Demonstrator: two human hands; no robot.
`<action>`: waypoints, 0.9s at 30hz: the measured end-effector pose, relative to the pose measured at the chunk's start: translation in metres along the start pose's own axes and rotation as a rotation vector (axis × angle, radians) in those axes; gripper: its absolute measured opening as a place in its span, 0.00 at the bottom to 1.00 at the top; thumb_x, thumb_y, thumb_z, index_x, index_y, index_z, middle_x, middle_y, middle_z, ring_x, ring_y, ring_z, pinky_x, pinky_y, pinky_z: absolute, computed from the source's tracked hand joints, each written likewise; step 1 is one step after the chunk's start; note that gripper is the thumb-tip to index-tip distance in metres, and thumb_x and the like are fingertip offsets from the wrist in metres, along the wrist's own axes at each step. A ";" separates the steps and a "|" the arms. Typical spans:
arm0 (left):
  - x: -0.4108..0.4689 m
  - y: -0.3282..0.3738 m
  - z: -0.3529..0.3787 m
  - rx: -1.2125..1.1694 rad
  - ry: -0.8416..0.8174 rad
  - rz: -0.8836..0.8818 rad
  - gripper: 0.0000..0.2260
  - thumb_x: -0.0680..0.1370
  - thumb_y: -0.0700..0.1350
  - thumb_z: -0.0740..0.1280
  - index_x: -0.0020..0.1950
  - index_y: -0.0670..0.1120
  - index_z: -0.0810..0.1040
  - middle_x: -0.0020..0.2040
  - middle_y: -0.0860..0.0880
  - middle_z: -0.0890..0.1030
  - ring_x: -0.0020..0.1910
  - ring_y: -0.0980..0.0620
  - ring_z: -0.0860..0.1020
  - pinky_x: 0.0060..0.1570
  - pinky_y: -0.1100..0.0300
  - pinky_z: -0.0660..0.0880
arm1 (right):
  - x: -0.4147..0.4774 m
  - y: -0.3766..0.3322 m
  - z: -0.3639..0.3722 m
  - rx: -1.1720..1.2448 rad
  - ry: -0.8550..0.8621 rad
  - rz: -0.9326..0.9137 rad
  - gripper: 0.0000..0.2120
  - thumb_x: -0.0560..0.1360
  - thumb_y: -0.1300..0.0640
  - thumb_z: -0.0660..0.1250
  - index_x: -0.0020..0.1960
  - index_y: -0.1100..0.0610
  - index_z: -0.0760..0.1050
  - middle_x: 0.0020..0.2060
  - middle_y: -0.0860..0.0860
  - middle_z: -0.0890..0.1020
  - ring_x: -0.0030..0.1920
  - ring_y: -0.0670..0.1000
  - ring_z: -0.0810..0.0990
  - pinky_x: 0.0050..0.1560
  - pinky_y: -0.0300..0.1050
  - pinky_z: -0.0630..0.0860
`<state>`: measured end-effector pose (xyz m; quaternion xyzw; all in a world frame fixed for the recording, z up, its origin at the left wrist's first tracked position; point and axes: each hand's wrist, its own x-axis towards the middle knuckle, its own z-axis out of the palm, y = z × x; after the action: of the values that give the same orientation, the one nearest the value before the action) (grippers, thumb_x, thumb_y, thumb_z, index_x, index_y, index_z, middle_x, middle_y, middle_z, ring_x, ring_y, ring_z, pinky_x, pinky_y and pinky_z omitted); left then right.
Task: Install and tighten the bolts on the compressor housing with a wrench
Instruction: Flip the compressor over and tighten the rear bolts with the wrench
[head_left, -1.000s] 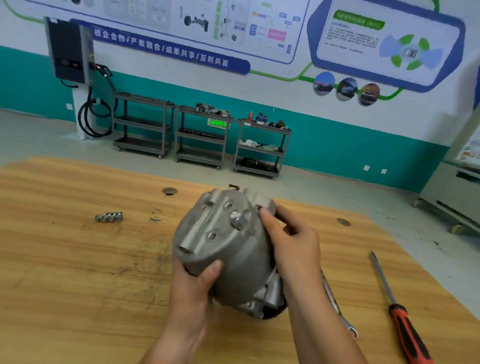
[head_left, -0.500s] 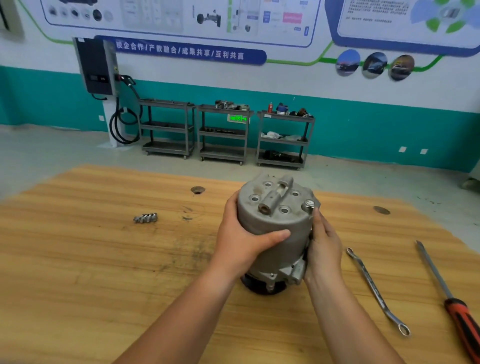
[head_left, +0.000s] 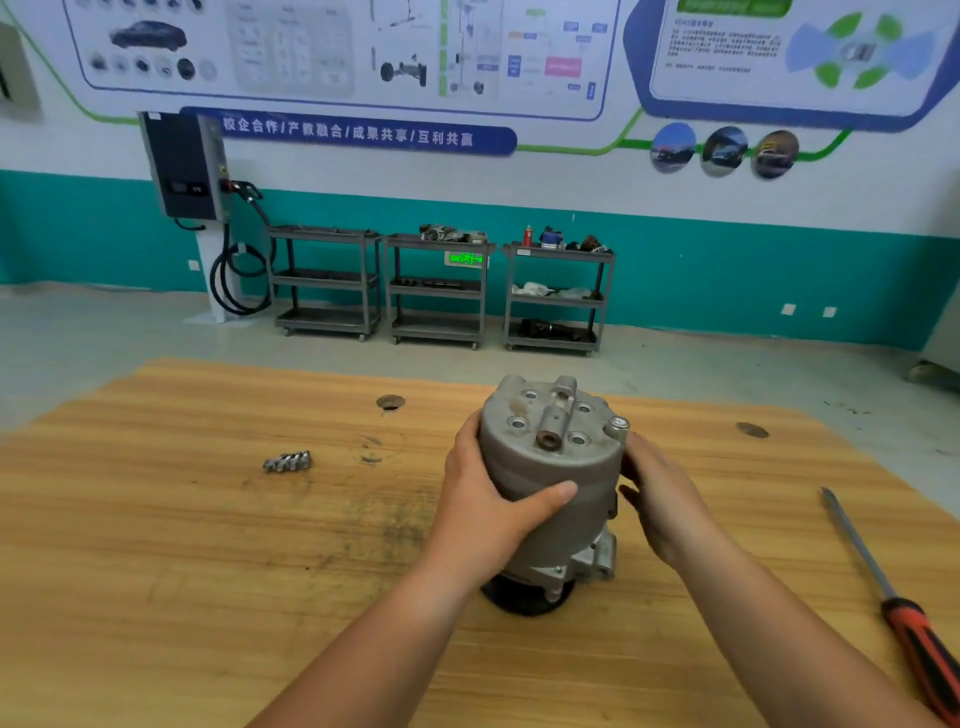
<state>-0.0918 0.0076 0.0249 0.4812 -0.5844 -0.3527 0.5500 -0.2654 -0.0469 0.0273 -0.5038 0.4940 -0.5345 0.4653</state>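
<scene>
The grey compressor housing (head_left: 550, 467) stands upright on its black pulley end near the middle of the wooden table (head_left: 182, 571). Its top face shows several empty bolt holes around a central port. My left hand (head_left: 483, 509) grips the housing's left side, with the thumb wrapped across the front. On the right side, my right hand (head_left: 660, 499) has relaxed fingers, and its fingertips touch the housing just below a small fitting. A small pile of bolts (head_left: 287, 461) lies on the table to the left. No wrench is in sight.
A long screwdriver (head_left: 883, 587) with a red and black handle lies at the table's right edge. Two round holes (head_left: 389, 401) mark the far part of the tabletop. Three grey tool carts (head_left: 439, 291) stand by the far wall.
The housing, tilted in both hands a second ago, now stands upright on the table. My right hand has loosened its hold. The wrench seen earlier on the right is out of sight.
</scene>
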 end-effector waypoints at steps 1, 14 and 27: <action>-0.001 -0.001 -0.003 0.009 -0.024 -0.003 0.48 0.55 0.64 0.75 0.71 0.63 0.57 0.70 0.56 0.67 0.68 0.55 0.68 0.68 0.50 0.69 | 0.000 -0.007 -0.003 -0.021 0.009 -0.022 0.14 0.80 0.45 0.56 0.59 0.47 0.76 0.58 0.46 0.80 0.59 0.46 0.75 0.60 0.49 0.67; -0.002 -0.025 -0.040 0.146 -0.190 0.098 0.33 0.66 0.64 0.69 0.66 0.74 0.56 0.70 0.64 0.63 0.67 0.65 0.64 0.62 0.69 0.65 | -0.057 -0.065 0.035 -0.373 0.182 -0.632 0.17 0.76 0.50 0.64 0.63 0.40 0.65 0.67 0.45 0.67 0.66 0.39 0.63 0.64 0.34 0.60; 0.087 -0.141 -0.227 0.887 0.266 -0.196 0.19 0.74 0.37 0.69 0.65 0.49 0.76 0.62 0.43 0.74 0.61 0.41 0.73 0.61 0.54 0.68 | 0.039 0.068 0.287 -0.915 -0.434 -0.228 0.18 0.77 0.56 0.63 0.66 0.53 0.69 0.68 0.53 0.64 0.67 0.58 0.64 0.66 0.51 0.66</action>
<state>0.1614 -0.0896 -0.0482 0.7636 -0.5549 -0.0546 0.3257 0.0183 -0.1077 -0.0358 -0.8057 0.5110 -0.1943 0.2281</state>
